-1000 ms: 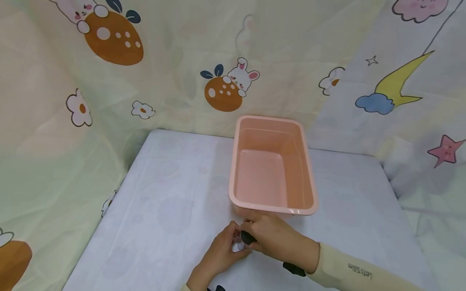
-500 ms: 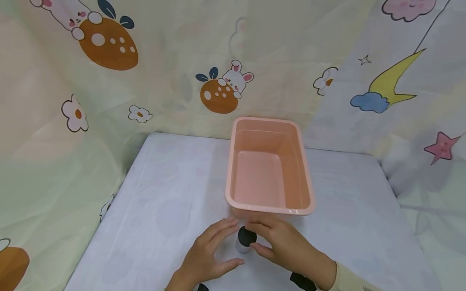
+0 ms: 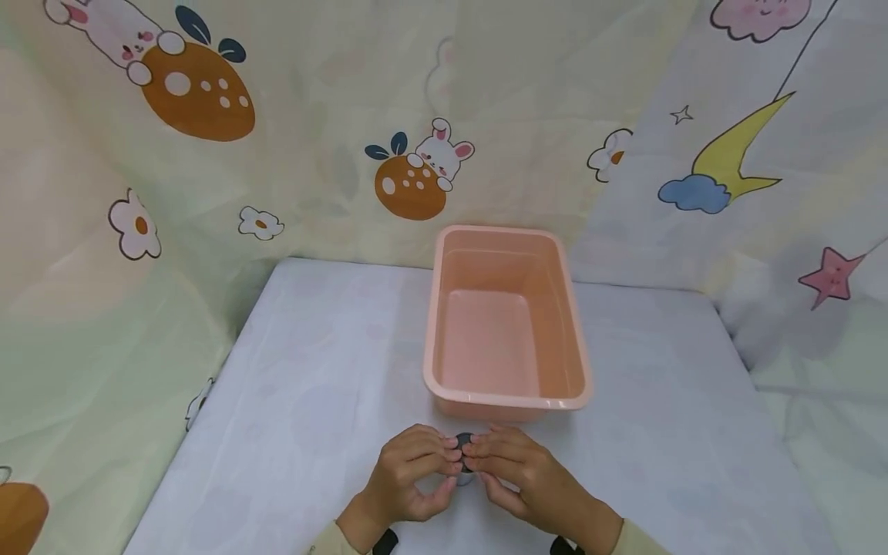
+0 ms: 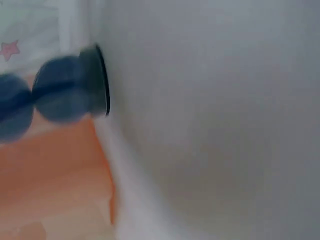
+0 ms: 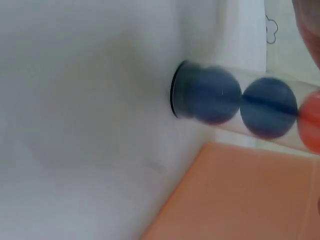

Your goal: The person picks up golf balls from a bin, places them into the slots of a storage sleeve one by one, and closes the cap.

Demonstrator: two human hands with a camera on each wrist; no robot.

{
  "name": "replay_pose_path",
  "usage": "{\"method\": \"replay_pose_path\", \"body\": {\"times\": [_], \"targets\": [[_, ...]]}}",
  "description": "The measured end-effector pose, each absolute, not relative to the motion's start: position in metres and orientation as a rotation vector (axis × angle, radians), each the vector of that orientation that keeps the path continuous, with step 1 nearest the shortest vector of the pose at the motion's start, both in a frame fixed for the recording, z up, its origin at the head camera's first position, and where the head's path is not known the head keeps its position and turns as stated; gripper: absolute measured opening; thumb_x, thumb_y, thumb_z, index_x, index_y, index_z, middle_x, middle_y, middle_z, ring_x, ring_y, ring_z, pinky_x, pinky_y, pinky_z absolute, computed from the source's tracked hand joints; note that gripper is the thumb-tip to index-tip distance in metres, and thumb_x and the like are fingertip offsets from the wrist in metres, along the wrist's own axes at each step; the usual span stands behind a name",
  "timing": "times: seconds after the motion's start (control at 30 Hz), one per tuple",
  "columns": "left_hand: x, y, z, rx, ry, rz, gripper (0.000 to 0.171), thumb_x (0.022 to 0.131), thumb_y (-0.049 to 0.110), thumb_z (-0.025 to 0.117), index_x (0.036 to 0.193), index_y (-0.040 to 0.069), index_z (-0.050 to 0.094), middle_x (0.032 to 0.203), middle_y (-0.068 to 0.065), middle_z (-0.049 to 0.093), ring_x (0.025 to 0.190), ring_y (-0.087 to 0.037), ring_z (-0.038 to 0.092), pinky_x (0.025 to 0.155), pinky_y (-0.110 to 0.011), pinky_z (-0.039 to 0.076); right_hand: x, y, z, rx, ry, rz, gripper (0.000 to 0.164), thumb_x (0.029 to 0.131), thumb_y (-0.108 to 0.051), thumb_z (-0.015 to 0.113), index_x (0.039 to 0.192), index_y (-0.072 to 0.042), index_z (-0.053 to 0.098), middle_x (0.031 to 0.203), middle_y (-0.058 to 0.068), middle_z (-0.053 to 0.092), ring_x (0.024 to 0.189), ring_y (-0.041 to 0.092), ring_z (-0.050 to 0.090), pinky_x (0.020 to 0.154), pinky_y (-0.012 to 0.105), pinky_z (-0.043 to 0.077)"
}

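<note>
In front of the bin stands a clear tube of balls with a black cap on top, roughly upright. The right wrist view shows dark blue balls and a red ball stacked inside it, above a dark base. Two blue balls show from the left wrist. My left hand pinches the cap from the left with bent fingers. From the right, my right hand holds the same cap, its fingertips meeting the left ones. The fingers hide much of the cap.
A pink plastic bin stands just beyond the hands, with nothing visible inside. The white-covered table extends to both sides. A patterned cloth with printed rabbits and flowers hangs behind and around it.
Half a second ago the left hand was spread apart from the tube; now its fingers have closed in on the cap. The right fingers have also moved onto the cap's top.
</note>
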State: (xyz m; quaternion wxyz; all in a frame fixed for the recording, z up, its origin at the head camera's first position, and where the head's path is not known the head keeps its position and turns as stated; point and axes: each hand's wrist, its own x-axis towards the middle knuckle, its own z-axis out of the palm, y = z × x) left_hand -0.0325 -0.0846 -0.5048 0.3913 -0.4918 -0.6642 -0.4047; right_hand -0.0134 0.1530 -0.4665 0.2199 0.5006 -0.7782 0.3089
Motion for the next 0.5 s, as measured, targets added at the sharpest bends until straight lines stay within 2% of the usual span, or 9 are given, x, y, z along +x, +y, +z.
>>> {"method": "replay_pose_path", "body": {"times": [0.2,0.4,0.5], "targets": [[-0.026,-0.080,-0.517,-1.142,-1.759,-1.124,0.036,0.105,0.023,0.058,0.075,0.009,0.074,0.079,0.000,0.074,0.079,-0.018,0.076,0.079,-0.029,0.063,-0.006,0.150,-0.476,1.297,-2.174,0.874,0.038,0.116,-0.021,0.049,0.109,-0.005,0.082,0.119,0.005,0.080,0.110,0.022,0.075,0.127,0.033,0.032],[-0.015,-0.085,-0.514,-1.147,-1.872,-1.080,0.033,0.106,0.020,0.059,0.082,0.008,0.077,0.088,0.000,0.076,0.088,-0.019,0.076,0.088,-0.029,0.061,0.002,0.155,-0.486,1.344,-2.158,0.831,0.037,0.116,-0.019,0.047,0.127,0.002,0.076,0.134,0.012,0.074,0.122,0.028,0.071,0.127,0.033,0.032],[-0.010,-0.088,-0.512,-1.138,-1.912,-1.055,0.030,0.107,0.021,0.060,0.090,0.007,0.080,0.097,-0.004,0.078,0.094,-0.022,0.077,0.093,-0.029,0.061,0.005,0.157,-0.494,1.340,-2.110,0.855,0.037,0.115,-0.018,0.050,0.132,0.006,0.072,0.139,0.017,0.071,0.129,0.031,0.066,0.125,0.031,0.035]]}}
